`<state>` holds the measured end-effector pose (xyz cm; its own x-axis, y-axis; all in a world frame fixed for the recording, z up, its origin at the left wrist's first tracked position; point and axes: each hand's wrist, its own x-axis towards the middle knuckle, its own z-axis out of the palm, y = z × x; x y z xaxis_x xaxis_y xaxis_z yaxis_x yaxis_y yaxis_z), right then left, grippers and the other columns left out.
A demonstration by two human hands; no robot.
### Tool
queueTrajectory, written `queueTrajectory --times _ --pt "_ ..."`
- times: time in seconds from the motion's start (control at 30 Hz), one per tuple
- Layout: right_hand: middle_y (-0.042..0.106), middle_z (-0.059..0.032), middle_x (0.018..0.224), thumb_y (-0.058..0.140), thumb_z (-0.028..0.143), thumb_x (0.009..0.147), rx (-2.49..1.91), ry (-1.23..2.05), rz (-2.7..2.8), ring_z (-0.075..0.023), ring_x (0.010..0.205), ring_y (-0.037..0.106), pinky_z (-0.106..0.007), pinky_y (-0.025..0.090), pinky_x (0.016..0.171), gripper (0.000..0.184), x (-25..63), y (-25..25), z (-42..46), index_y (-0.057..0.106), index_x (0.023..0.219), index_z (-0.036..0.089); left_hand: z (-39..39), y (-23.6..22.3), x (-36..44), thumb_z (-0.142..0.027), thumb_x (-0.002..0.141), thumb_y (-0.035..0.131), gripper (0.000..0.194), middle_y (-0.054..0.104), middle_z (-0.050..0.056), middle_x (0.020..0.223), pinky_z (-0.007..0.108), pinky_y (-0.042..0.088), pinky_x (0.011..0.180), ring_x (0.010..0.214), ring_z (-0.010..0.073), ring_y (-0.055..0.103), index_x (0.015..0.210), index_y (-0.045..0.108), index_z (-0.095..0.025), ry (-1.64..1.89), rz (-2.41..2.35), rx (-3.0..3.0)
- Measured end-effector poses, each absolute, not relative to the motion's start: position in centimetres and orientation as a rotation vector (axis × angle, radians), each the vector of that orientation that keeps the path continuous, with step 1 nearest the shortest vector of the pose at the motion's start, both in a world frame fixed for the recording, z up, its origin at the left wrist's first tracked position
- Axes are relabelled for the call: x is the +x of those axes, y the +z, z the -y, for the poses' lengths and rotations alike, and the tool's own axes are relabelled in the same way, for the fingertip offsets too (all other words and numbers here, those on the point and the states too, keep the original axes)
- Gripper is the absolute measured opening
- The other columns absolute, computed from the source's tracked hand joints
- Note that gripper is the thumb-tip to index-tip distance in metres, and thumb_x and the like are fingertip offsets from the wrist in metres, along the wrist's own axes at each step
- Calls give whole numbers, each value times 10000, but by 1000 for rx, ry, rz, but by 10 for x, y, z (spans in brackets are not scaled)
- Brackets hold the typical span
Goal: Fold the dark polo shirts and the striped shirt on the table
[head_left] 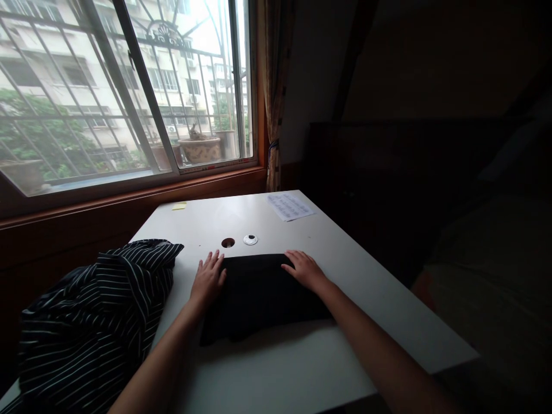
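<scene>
A dark piece of cloth (263, 296), folded into a rough rectangle, lies flat on the white table (284, 368). My left hand (209, 279) rests at its far left corner with the fingers spread, partly on the cloth and partly on the tabletop. At the far right corner, my right hand (305, 268) lies on the cloth with its fingers stretched out. The cloth's near edge is uneven. Shadow hides its exact kind and any seams.
A heap of black-and-white striped fabric (99, 316) covers the table's left side. Beyond the cloth are a round cable hole (228, 243) and its loose cover (250, 239). Printed paper (290, 207) and a yellow note (179, 206) lie near the back, below the window (129, 86).
</scene>
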<state>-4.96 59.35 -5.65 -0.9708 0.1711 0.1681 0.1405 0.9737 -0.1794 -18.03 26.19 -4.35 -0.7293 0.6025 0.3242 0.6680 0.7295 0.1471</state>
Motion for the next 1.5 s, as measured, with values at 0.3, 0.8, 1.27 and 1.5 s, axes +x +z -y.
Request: queueTrajectory --times 0.3,0.8,1.27,1.5 --pt "631 -82 1185 537 575 952 -264 138 2864 -264 1142 545 -391 428 928 391 -47 -48 -613 644 1162 263 -282 -18 -68 -336 989 529 571 426 40 1575 584 277 1203 1494 281 297 1534 361 -300 -294 2163 -1999" --pt "656 -154 1079 484 611 946 -1169 -204 2754 -351 1044 611 -415 469 735 452 108 -47 -687 577 1057 182 -227 -43 -118 -301 1011 454 391 553 58 1472 558 396 1133 1394 278 467 1392 543 -292 -287 2371 -1621" --pt "307 -106 1627 266 636 985 -485 96 2961 -297 1490 277 -518 223 1199 705 34 -21 -607 356 1546 219 -225 -58 -127 -258 1009 450 288 670 44 1303 499 462 1107 1337 260 527 1208 657 -282 -477 2359 -1539" --pt "103 -104 1677 273 619 994 -268 173 3117 -287 1538 112 -527 102 1226 748 -25 -39 -550 207 1605 193 -224 -61 -127 -242 1003 462 297 661 39 1322 504 452 1111 1336 264 532 1232 644 -292 -454 2383 -1525"
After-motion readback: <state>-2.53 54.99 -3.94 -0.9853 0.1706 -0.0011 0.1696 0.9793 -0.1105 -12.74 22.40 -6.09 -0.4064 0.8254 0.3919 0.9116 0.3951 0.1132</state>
